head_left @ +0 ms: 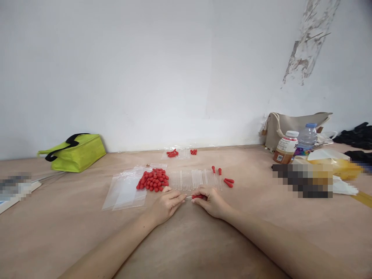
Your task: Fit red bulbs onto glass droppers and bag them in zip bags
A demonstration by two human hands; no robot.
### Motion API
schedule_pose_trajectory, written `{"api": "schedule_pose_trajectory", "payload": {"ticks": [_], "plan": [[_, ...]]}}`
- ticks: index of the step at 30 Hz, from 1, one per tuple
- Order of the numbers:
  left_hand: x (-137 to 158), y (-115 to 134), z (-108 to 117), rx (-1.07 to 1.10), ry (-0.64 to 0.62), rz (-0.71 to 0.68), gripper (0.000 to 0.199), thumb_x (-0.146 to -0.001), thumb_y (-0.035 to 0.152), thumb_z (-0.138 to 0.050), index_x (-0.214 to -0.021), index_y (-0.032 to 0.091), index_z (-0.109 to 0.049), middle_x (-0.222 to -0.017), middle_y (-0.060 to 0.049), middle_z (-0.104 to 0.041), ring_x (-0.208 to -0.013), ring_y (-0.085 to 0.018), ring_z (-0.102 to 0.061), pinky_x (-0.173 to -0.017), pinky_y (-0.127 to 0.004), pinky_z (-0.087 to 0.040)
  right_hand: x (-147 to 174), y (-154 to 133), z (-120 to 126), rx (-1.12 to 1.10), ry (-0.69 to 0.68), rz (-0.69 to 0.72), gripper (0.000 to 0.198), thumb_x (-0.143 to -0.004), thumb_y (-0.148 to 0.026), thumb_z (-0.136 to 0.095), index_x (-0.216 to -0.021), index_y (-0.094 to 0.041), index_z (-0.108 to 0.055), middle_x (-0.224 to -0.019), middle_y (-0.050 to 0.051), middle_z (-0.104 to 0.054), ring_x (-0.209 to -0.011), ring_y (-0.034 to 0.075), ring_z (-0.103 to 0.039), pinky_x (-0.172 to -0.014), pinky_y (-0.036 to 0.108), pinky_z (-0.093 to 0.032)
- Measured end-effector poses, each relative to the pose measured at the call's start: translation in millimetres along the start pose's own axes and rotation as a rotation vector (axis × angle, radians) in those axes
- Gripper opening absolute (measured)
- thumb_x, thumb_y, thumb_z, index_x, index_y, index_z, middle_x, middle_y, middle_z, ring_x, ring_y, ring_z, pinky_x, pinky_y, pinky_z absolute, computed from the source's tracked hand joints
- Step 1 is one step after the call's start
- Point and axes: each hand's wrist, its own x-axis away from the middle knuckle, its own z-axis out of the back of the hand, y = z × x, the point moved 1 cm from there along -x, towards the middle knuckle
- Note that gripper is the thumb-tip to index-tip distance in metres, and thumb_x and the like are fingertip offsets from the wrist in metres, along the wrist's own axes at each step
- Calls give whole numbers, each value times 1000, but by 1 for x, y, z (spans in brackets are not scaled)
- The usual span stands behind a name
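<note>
My left hand point(170, 204) is closed around a thin clear glass dropper tube point(188, 197), most of it hidden by the fingers. In my right hand point(212, 201) a red rubber bulb point(197, 197) is pinched, its end meeting the tube between my hands. How far the tube sits inside the bulb I cannot tell. Just beyond lies a row of clear glass tubes point(190, 179). Left of that row is a heap of red rubber bulbs point(154, 180). To its right, several bulbs are separate, including one upright-pointing red bulb point(220, 171) and a pair lying together point(229, 182).
Clear zip bags point(128, 195) lie left of the heap. Near the wall rest more red bulbs point(173, 153) on plastic. A lime-green bag point(80, 155) stands at left. A drink bottle point(286, 147), a water bottle point(308, 135) and a beige bag point(273, 128) occupy the right.
</note>
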Motion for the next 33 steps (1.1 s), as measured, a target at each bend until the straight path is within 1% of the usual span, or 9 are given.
{"api": "schedule_pose_trajectory", "payload": {"ticks": [4,9,13,18,21,25,28,30,33], "plan": [[0,0,-2,-11,24,-23,23,-90,19,-39,-106,19,-57,-79,-4,-63,-70,-14,-55,-67,-29,-31,1,1,1,94,-49,75,7,-76,-19,-54,-77,-17,-61,-72,2,-56,-67,12,-52,-62,22,-40],[-1,-2,-6,6,-2,-15,23,-90,20,-40,-106,21,-57,-77,-3,-62,-70,-14,-54,-67,-30,-31,0,-1,1,218,-90,132,7,-76,-19,-53,-78,-18,-59,-71,1,-56,-67,12,-51,-61,23,-38],[-3,0,-7,29,-1,-5,24,-90,20,-39,-107,22,-56,-76,-2,-61,-70,-14,-53,-68,-30,-31,-1,-2,-1,255,-94,129,7,-76,-19,-53,-79,-18,-59,-72,2,-57,-67,13,-51,-62,23,-38],[-3,3,-8,50,-4,25,24,-90,20,-39,-106,22,-58,-76,-2,-62,-71,-14,-54,-70,-30,-32,-1,-1,-1,237,-73,111,6,-75,-20,-54,-76,-18,-60,-70,2,-57,-66,13,-51,-61,24,-38],[-3,3,-9,63,24,80,23,-90,21,-40,-105,21,-58,-80,-3,-64,-72,-14,-55,-71,-30,-33,-3,1,-1,98,-47,59,7,-75,-21,-54,-78,-18,-61,-73,3,-59,-69,13,-53,-64,25,-40],[-5,4,-9,121,98,170,21,-89,23,-43,-104,19,-57,-88,-4,-65,-78,-15,-56,-73,-30,-36,-6,5,-6,-303,94,-154,20,-69,-29,-63,-85,-19,-57,-73,1,-60,-70,13,-56,-66,27,-43],[-5,6,-5,161,82,183,25,-87,27,-45,-110,20,-53,-93,-4,-65,-82,-17,-57,-76,-31,-38,-9,6,-10,-543,181,-226,27,-65,-35,-65,-84,-19,-55,-73,0,-56,-70,12,-55,-66,26,-44],[-4,6,-3,175,81,212,31,-87,29,-45,-117,21,-48,-98,-6,-63,-86,-19,-56,-78,-33,-39,-13,6,-3,-601,234,-257,33,-66,-36,-63,-94,-21,-55,-75,-1,-54,-70,12,-54,-68,27,-44],[-3,5,0,158,126,290,33,-87,29,-44,-120,22,-44,-100,-6,-60,-91,-19,-54,-82,-34,-39,-25,13,25,-568,337,-349,46,-68,-36,-58,-110,-22,-48,-71,-3,-50,-65,10,-51,-65,26,-43]]}}
